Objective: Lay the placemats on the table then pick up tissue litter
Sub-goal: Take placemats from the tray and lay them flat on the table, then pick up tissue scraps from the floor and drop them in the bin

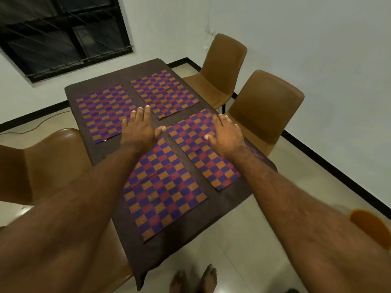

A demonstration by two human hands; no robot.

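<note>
Several checkered purple, red and orange placemats lie flat on the dark brown table (224, 206): far left (103, 113), far right (165, 92), near right (198, 153) and near left (165, 191). My left hand (139, 130) is stretched out flat, fingers straight, over the far end of the near left placemat. On the near right placemat my right hand (226, 134) lies flat with fingers spread. Neither hand holds anything. A small white scrap (105, 140) peeks out at the near edge of the far left placemat; no other tissue shows.
Two tan chairs (224, 68) (264, 111) stand along the table's right side, and another tan chair (42, 163) on the left. A dark window is in the far wall. My bare feet (196, 280) are on the tiled floor at the table's near end.
</note>
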